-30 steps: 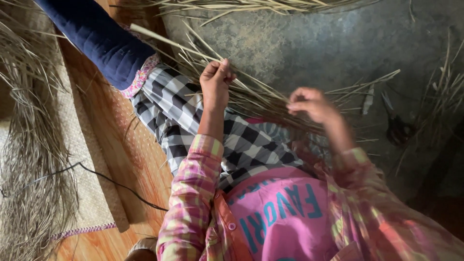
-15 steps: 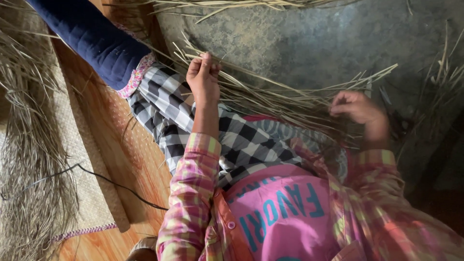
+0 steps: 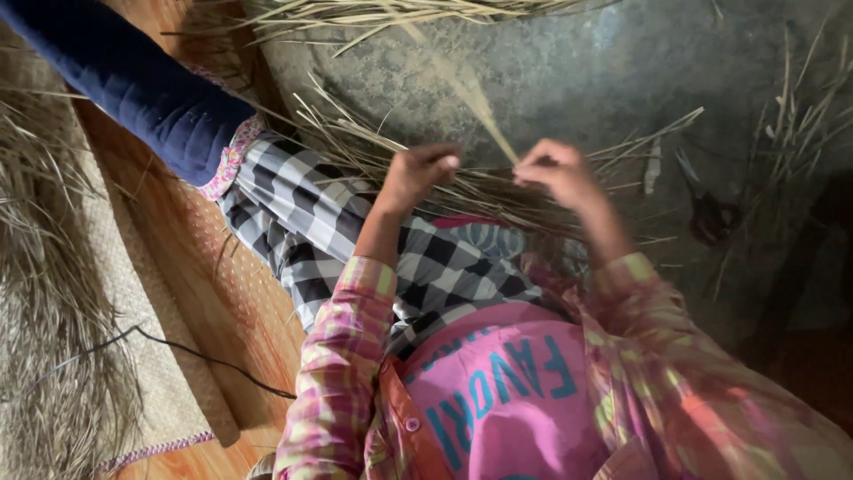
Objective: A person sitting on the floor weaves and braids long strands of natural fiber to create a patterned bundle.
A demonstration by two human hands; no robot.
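Observation:
A bundle of dry straw strips (image 3: 498,182) lies across my lap, over checked black-and-white trousers (image 3: 302,204). My left hand (image 3: 419,173) is closed on the strips near the bundle's middle. My right hand (image 3: 555,171) pinches one pale strip (image 3: 471,93) that rises blurred from my fingers toward the top of the view. The two hands are close together, a little apart. Pink plaid sleeves cover both forearms.
A dark blue padded leg (image 3: 133,80) stretches out at upper left. A woven mat (image 3: 133,338) and loose straw heap (image 3: 44,293) lie at left on a wooden floor, with a black cord (image 3: 204,356) across it. More straw (image 3: 800,124) and dark scissors (image 3: 706,209) lie on grey ground at right.
My right hand has swung back left from the bundle's far end, next to my left hand, lifting one strip. My left hand has moved right and down along the bundle.

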